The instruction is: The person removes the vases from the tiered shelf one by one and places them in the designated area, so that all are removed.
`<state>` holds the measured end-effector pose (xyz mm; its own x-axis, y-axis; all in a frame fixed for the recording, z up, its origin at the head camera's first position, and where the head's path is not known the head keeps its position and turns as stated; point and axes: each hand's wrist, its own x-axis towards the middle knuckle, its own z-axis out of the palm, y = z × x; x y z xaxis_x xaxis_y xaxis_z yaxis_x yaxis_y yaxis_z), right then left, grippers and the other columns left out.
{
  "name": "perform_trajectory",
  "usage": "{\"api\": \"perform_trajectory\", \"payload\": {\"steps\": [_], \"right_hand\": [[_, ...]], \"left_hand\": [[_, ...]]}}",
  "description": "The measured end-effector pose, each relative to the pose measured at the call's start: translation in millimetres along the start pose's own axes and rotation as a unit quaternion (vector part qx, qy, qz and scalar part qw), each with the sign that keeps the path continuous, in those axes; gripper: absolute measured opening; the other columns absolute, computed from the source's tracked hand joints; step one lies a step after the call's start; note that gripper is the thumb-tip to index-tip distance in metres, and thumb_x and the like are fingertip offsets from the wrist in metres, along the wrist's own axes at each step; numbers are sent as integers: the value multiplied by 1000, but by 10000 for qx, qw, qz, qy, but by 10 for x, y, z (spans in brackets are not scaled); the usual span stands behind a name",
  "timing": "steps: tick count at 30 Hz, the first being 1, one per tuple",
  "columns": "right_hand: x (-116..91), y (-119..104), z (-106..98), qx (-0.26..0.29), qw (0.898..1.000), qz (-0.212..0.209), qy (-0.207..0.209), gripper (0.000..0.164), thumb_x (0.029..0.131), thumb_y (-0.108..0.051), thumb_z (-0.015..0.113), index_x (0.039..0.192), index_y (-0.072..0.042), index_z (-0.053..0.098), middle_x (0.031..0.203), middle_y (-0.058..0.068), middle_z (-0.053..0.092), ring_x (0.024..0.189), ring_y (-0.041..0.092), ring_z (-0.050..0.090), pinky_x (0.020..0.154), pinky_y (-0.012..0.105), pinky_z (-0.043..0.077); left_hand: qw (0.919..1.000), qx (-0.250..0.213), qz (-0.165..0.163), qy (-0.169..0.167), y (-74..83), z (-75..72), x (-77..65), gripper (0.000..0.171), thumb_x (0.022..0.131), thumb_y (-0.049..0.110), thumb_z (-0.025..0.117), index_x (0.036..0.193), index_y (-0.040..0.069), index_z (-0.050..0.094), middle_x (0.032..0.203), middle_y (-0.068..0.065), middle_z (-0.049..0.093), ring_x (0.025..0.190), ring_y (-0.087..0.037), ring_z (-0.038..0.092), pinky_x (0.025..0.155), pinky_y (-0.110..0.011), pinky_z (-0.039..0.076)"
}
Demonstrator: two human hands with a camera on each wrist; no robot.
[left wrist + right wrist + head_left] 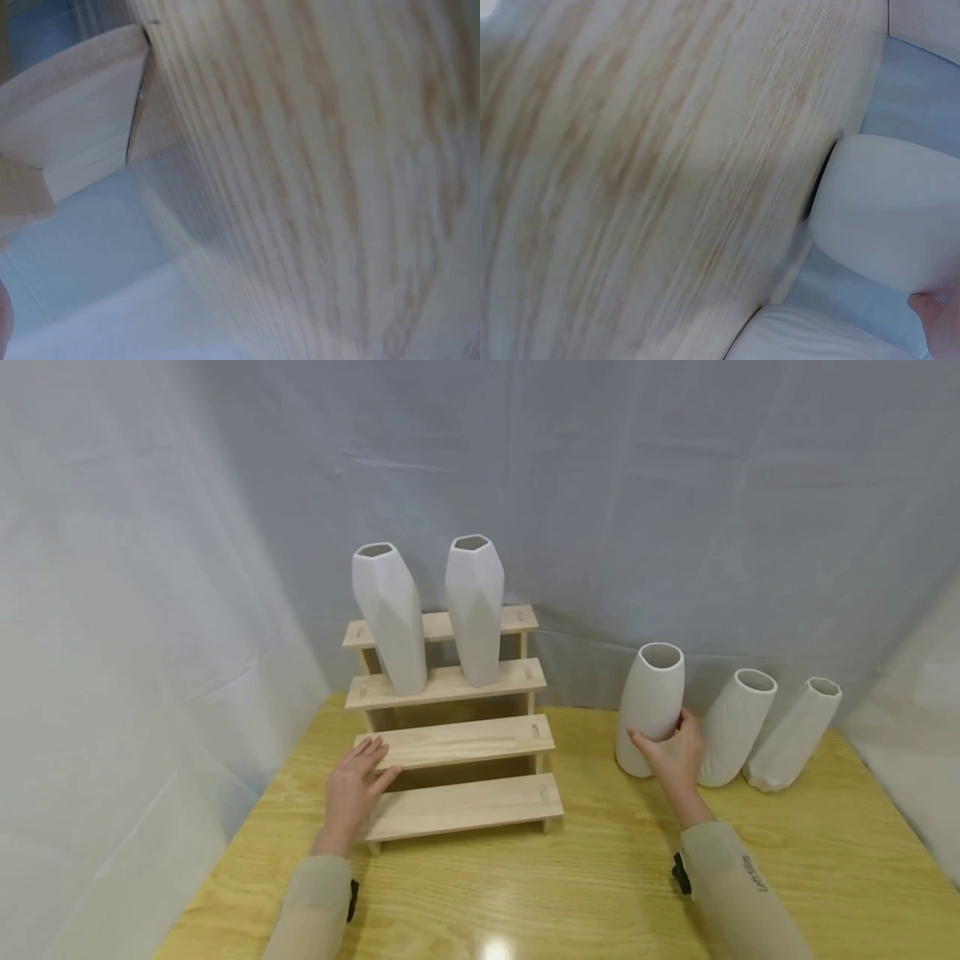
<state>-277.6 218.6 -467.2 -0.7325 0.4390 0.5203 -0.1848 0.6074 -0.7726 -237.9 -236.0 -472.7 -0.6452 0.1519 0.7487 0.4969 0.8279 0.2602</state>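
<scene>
A smooth white vase point(649, 706) stands on the table, right of a stepped wooden stand point(457, 743). My right hand point(677, 752) grips it low on its right side, thumb across the front and fingers behind. In the right wrist view the thumb lies against the vase point(892, 210), whose base is at the tabletop. My left hand point(352, 789) rests at the left end of the stand's lower steps, fingers extended over the second step from the bottom. Two faceted white vases point(392, 618) stand side by side on the step below the top one.
Right of the gripped vase stand a ribbed white vase point(737, 727) and a slim, textured white vase point(795, 735), both close together. Grey-white sheeting point(675, 510) hangs behind and beside the wooden table point(585, 877). The stand's two lower steps carry no vases.
</scene>
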Motion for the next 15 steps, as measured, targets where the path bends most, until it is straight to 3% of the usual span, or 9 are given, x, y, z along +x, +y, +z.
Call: {"api": "perform_trajectory", "payload": {"steps": [6, 12, 15], "right_hand": [[-1, 4, -34, 12, 9998, 138, -123, 73, 57, -17, 81, 114, 10, 43, 104, 28, 51, 96, 39, 49, 81, 50, 40], [-1, -24, -67, 51, 9990, 321, -318, 74, 60, -17, 79, 115, 11, 40, 106, 28, 49, 97, 40, 47, 83, 50, 39], [-7, -26, -77, 70, 9988, 356, -336, 75, 60, -18, 79, 116, 11, 39, 107, 29, 48, 98, 41, 47, 84, 50, 39]], "left_hand": [[10000, -20, -1, -13, 11, 4, 3, 48, 76, 39, 65, 103, -1, 65, 111, -15, 58, 105, -32, 52, 84, -48, 43], [10000, 9, 20, 1, 2, 9, 11, 44, 69, 27, 73, 101, -2, 64, 110, -16, 59, 105, -33, 53, 85, -47, 42], [10000, -13, 24, -26, 2, 7, 11, 46, 73, 33, 69, 101, -2, 65, 109, -16, 59, 104, -33, 53, 84, -47, 43]]}}
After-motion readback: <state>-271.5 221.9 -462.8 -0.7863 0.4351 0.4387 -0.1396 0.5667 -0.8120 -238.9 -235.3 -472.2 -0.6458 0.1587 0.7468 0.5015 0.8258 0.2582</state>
